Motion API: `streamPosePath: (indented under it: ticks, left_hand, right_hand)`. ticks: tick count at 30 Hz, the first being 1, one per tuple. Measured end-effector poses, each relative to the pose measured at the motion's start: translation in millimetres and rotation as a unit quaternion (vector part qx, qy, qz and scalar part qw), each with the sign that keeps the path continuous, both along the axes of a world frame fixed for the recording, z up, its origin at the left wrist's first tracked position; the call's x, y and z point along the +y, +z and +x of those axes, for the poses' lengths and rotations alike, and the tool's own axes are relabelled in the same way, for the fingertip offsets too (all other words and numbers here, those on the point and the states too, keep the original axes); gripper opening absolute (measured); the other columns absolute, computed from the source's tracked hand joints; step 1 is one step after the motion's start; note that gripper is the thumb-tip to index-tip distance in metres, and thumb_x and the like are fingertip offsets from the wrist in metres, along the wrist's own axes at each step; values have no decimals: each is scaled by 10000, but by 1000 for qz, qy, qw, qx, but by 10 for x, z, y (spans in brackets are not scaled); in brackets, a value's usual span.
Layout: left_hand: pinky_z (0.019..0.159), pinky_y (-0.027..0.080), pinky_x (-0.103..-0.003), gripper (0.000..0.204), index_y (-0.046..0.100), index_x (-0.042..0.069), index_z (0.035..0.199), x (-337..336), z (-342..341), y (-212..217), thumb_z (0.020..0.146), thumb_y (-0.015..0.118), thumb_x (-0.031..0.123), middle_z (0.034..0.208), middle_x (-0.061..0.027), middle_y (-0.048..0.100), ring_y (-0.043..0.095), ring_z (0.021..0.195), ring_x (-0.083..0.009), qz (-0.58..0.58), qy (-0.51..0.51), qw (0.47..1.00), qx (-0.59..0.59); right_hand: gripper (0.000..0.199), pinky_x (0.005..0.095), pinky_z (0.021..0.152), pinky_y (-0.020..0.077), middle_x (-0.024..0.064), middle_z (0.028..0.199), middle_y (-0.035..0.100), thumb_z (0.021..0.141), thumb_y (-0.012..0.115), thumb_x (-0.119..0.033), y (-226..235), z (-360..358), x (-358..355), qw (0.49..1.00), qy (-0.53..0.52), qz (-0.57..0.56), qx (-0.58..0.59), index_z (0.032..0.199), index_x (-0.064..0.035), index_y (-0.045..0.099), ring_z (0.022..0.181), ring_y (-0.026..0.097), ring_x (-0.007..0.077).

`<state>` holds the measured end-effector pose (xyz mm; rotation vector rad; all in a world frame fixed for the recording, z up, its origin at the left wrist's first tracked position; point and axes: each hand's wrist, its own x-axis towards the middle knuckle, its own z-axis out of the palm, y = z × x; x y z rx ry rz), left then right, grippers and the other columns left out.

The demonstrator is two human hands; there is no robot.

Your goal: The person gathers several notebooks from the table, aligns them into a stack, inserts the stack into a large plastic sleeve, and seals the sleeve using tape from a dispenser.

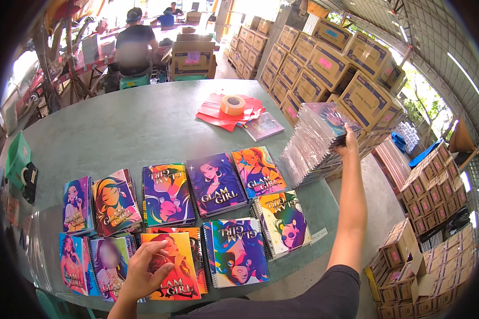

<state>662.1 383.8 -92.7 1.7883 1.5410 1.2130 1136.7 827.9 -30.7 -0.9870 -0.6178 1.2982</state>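
Observation:
Several piles of spiral notebooks with colourful illustrated covers lie in two rows on the green table [90, 138]. My left hand [146, 268] hovers over or rests on a yellow-orange notebook [180, 268] in the near row, its fingers loosely bent and apart, holding nothing. At the table's right edge rises a tall stack of spiral notebooks [306, 141] with clear plastic covers. Reaching out to its top, my right hand [348, 142] grips the edge of a notebook [332, 118], thumb above; the fingers underneath are mostly hidden. Left of that stack lies an orange-covered notebook [259, 169].
Farther back, a tape roll [232, 105] sits on red sheets [213, 112], beside a small pale notebook [264, 126]. A green bin [18, 159] stands at the left edge. Cardboard boxes [324, 64] are piled behind and right. A person [134, 48] sits beyond the table.

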Motion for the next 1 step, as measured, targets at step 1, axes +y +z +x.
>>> streamPosePath:
  ticks: [1]
  left_hand:
    - [746, 513, -309, 497, 527, 27, 1192, 42, 11, -15, 740, 729, 73, 1081, -152, 580, 624, 866, -233, -4, -8, 1000, -1]
  right_hand:
    - [384, 461, 820, 505, 97, 1019, 651, 882, 557, -395, -24, 90, 55, 999, 44, 0, 14, 1063, -58, 578, 886, 637, 282]
